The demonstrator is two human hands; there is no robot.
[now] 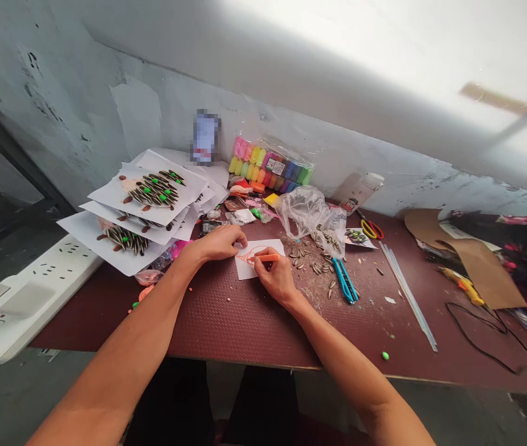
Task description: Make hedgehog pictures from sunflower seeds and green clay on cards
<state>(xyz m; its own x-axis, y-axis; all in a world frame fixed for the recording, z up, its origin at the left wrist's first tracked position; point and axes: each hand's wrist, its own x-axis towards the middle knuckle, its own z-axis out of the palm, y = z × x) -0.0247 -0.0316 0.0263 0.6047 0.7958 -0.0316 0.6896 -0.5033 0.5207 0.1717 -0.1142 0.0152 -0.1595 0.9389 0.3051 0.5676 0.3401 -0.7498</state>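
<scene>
A small sheet of white paper (273, 246) lies on the dark red table, with orange outline strokes on its left part. My right hand (275, 275) is closed round an orange pen (269, 257), its tip end down at the drawn lines. At the paper's left edge, my left hand (224, 243) has its fingers bent and pressed down, keeping the sheet against the table; its fingertips are partly hidden. Just right of the paper are scattered sunflower seeds (299, 253) and a blue utility knife (345, 280).
Stacked seed-hedgehog pictures (154, 192) stand at left, near a white power strip (54, 279). Behind are a pack of coloured clay (268, 164), a clear plastic bag (303, 210) and a phone (205, 137). Scissors (371, 228), glue sticks (407, 297) and a yellow glue gun (465, 286) lie right.
</scene>
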